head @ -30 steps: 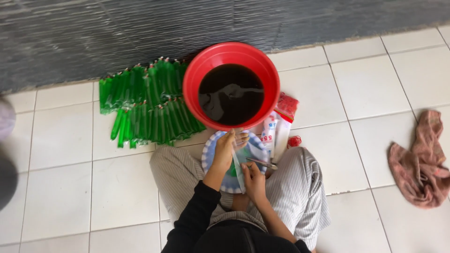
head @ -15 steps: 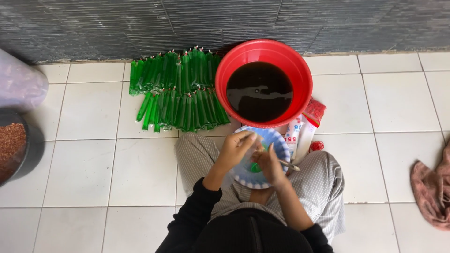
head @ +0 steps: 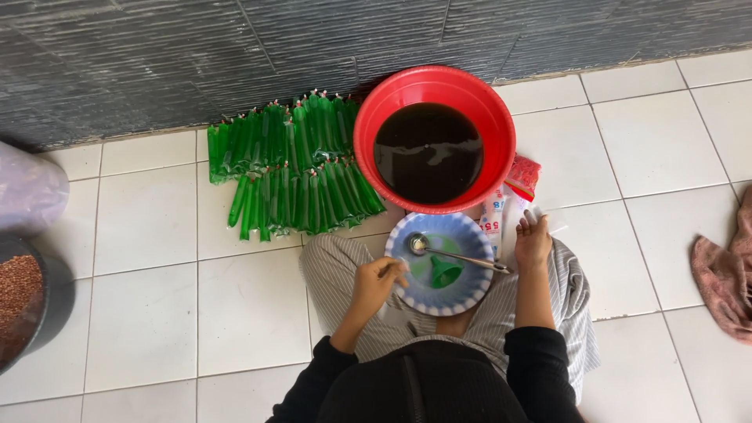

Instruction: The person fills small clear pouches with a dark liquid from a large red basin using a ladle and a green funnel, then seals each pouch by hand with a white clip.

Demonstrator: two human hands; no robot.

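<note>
I sit on the tiled floor with a blue plate [head: 470,235] on my lap. On the plate lie a small green funnel [head: 445,272] and a metal ladle [head: 450,252]. My left hand [head: 378,283] is curled at the plate's left rim; whether it grips anything is unclear. My right hand [head: 533,239] has its fingers apart and rests by the plate's right side, next to white packets [head: 495,213]. Just beyond the plate stands a red basin [head: 376,117] of dark liquid.
Several green filled plastic tubes [head: 290,168] lie stacked left of the basin against the dark wall. A red packet [head: 523,174] sits right of the basin. A dark pot of brown grains [head: 19,301] is at the far left, and a pink cloth [head: 724,274] at the far right.
Both hands were together over the plate. They have parted: the left hand moved to the plate's left rim, the right to its right side. The ladle and funnel now lie uncovered.
</note>
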